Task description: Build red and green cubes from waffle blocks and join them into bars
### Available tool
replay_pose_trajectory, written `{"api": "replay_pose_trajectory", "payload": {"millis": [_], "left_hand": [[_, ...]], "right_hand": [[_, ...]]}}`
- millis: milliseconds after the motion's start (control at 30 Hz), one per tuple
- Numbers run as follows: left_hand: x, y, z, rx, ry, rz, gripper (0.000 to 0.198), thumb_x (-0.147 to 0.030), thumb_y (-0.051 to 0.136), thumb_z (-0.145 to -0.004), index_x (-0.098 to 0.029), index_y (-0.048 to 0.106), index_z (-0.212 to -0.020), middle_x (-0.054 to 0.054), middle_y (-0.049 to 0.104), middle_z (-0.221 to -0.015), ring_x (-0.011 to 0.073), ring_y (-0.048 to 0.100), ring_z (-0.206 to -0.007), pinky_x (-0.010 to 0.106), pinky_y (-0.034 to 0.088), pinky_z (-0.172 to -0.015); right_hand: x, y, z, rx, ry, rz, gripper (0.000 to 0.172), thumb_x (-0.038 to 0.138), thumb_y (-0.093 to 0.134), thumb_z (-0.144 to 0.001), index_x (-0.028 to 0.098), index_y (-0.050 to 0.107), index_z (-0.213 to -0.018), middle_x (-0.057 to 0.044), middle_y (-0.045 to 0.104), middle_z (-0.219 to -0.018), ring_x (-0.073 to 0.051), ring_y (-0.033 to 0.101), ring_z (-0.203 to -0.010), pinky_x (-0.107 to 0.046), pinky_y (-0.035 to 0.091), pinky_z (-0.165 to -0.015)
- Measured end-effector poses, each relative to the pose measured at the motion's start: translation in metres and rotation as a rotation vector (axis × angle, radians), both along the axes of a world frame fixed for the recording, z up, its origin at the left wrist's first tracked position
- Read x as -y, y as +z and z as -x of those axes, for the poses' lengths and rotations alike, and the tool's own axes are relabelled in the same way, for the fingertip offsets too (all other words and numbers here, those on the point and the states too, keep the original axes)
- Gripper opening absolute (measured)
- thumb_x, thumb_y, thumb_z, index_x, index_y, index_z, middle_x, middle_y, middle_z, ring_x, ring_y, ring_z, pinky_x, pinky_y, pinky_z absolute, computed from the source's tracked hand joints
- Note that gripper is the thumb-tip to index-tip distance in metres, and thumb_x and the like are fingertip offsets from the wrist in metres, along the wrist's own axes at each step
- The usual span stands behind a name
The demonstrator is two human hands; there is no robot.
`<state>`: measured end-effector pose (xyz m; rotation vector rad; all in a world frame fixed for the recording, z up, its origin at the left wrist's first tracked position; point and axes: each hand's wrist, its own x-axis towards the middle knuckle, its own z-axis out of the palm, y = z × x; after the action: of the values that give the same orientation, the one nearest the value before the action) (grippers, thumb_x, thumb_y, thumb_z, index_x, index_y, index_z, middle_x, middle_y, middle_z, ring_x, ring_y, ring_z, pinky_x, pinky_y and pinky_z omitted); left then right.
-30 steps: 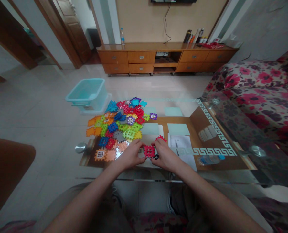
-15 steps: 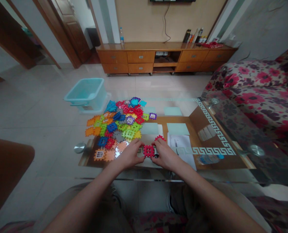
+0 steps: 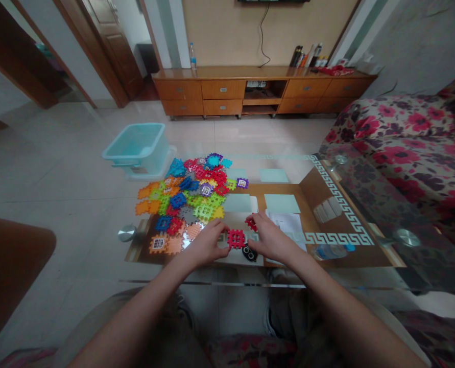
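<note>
Between the thumb and fingers of my left hand point(image 3: 212, 242) is a red square interlocking tile point(image 3: 235, 238) with a window-like grid and notched edges. My right hand point(image 3: 267, 237) is just right of that tile, thumb and fingers apart. Its fingertips are at a second red tile point(image 3: 251, 223), partly hidden by them; I cannot tell how firmly they touch it. Below the right thumb, a small black object with two pale rings point(image 3: 249, 253) shows on or under the glass. To the left spreads a heap of colourful interlocking tiles point(image 3: 187, 198).
The glass table point(image 3: 212, 282) has a patterned border and a lower shelf with papers point(image 3: 288, 225) and a bottle point(image 3: 332, 251). A light-blue plastic bin point(image 3: 135, 148) stands beyond its far left corner. A flowered sofa point(image 3: 414, 143) is at right, a wooden cabinet point(image 3: 221, 91) behind.
My right hand has moved slightly right, off the held tile, its fingers now at the second red tile. More of the black object shows. My left hand keeps its place.
</note>
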<state>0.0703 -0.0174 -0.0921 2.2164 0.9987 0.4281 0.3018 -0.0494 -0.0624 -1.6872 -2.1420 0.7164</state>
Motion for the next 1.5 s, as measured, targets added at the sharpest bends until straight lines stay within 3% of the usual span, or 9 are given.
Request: {"api": "replay_pose_trajectory", "payload": {"millis": [167,333,700,933,1167,1500], "left_hand": [[0.001,0.0,0.0,0.001,0.01,0.0,0.034,-0.023,0.071,-0.074,-0.02,0.061,-0.106,0.006,0.057,-0.104,0.025,0.056,-0.102,0.037,0.048,-0.088],[0.0,0.0,0.001,-0.01,0.012,0.002,0.038,-0.025,0.072,-0.074,-0.021,0.06,-0.109,0.006,0.056,-0.106,0.0251,0.056,-0.101,0.037,0.048,-0.089],[0.001,0.007,0.002,-0.029,0.0,0.03,0.048,-0.027,0.076,-0.071,-0.019,0.058,-0.115,0.009,0.054,-0.113,0.0279,0.055,-0.108,0.041,0.048,-0.096],[-0.001,0.015,0.006,0.027,0.024,0.043,0.056,-0.028,0.077,-0.07,-0.02,0.055,-0.122,0.008,0.054,-0.114,0.0254,0.057,-0.104,0.039,0.049,-0.091],[-0.004,0.026,0.002,0.259,0.093,0.021,0.066,-0.023,0.07,-0.081,-0.025,0.041,-0.14,0.007,0.059,-0.12,0.0195,0.059,-0.097,0.033,0.051,-0.08],[-0.005,0.03,0.001,0.285,0.079,-0.029,0.054,-0.021,0.072,-0.082,-0.025,0.053,-0.132,0.005,0.062,-0.114,0.0183,0.06,-0.095,0.032,0.051,-0.079]], "right_hand": [[-0.012,-0.004,-0.014,0.121,-0.176,-0.114,0.043,0.024,0.063,-0.085,0.009,0.055,-0.125,-0.017,0.057,-0.112,-0.031,0.057,-0.108,-0.044,0.045,-0.099],[-0.011,-0.011,-0.006,0.171,-0.163,-0.098,0.044,0.022,0.067,-0.083,0.014,0.057,-0.125,-0.015,0.059,-0.112,-0.029,0.059,-0.106,-0.04,0.047,-0.095],[-0.01,-0.012,0.0,0.195,-0.231,-0.071,0.047,0.021,0.068,-0.081,0.009,0.055,-0.125,-0.019,0.061,-0.113,-0.032,0.06,-0.109,-0.042,0.047,-0.096],[-0.012,-0.007,-0.001,0.054,-0.177,-0.156,0.06,0.02,0.068,-0.079,0.011,0.048,-0.134,-0.019,0.059,-0.123,-0.032,0.057,-0.115,-0.047,0.046,-0.1],[-0.008,0.015,0.002,-0.231,0.097,-0.255,0.073,0.017,0.065,-0.082,0.027,0.036,-0.147,-0.012,0.055,-0.133,-0.028,0.054,-0.122,-0.049,0.048,-0.101],[-0.001,0.023,0.005,-0.278,0.149,-0.24,0.074,0.015,0.065,-0.081,0.028,0.036,-0.148,-0.011,0.056,-0.133,-0.028,0.054,-0.122,-0.049,0.049,-0.101]]}}
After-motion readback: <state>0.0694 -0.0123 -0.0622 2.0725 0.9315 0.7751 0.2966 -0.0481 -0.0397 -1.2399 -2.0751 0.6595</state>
